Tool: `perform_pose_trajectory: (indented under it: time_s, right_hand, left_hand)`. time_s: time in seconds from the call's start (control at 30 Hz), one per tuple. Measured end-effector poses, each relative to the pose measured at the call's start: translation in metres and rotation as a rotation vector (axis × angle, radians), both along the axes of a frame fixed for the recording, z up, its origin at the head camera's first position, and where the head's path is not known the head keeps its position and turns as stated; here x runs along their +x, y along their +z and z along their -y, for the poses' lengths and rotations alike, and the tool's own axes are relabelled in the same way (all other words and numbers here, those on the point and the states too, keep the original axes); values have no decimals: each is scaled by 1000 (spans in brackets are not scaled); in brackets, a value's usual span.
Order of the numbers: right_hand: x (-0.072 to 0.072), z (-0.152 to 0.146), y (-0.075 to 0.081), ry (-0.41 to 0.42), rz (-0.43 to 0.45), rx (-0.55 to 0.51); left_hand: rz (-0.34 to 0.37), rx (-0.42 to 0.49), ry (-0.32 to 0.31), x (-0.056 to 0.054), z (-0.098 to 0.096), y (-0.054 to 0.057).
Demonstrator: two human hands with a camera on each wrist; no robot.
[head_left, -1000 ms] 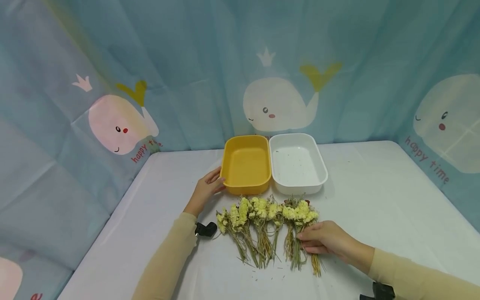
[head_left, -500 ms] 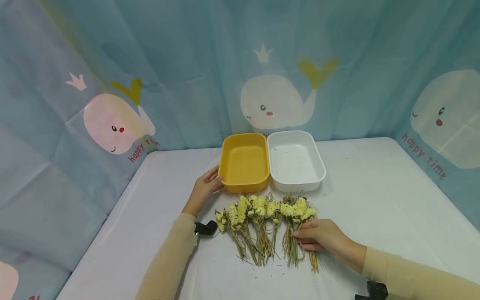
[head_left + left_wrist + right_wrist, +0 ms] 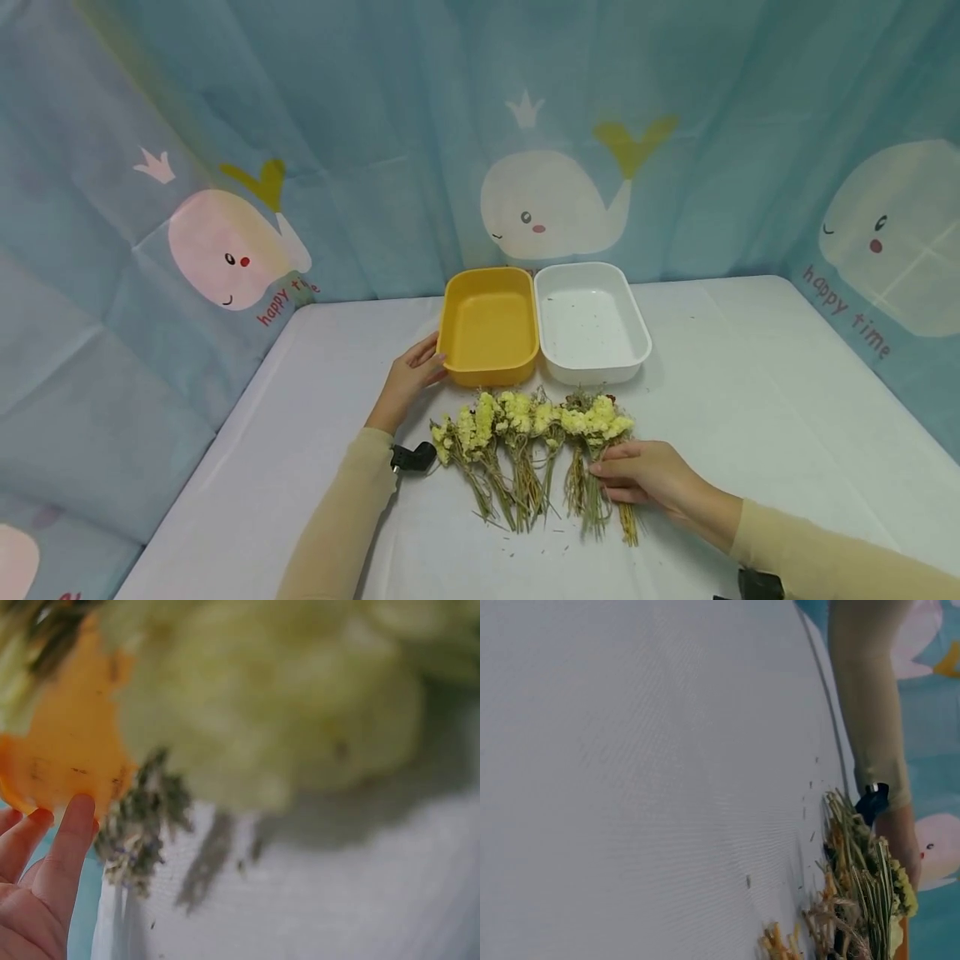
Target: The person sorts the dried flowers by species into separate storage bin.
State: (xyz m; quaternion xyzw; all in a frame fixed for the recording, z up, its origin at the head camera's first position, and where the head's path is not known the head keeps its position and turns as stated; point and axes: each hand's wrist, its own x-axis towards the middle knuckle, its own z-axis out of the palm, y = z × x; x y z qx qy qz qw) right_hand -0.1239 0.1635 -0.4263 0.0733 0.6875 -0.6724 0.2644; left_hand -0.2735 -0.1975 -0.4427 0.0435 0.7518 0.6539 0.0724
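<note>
Your right hand [image 3: 656,475] has thumb and fingers pinched around the stems of a dried, pale-yellow flower bunch [image 3: 603,421]. That bunch is on the near side of the yellow, rounded-rectangle, plastic-looking tray [image 3: 489,329], off to its right. Long axis runs roughly toward you: blooms at the tray end, stem tips your way. Your right hand's clearly the closer one for it, imo. Your left hand [image 3: 407,383] is at the tray's left edge, fingers fairly straight and touching it, not wrapped round.
</note>
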Motion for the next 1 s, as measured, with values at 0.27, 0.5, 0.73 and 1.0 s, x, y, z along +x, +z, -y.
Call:
perform_pose_trajectory:
  time_s: [0.27, 0.5, 0.73, 1.0]
  right_hand:
    - [2, -4, 9, -18, -11, -15]
    - [5, -6, 12, -28, -22, -47]
    - [7, -7, 17, -30, -37, -74]
    - [1, -6, 29, -15, -85, -61]
  left_hand:
    - [-4, 12, 6, -3, 0, -1]
    - [13, 17, 5, 0, -1, 0]
    - [8, -1, 5, 5, -2, 2]
    - [7, 22, 21, 3, -1, -5]
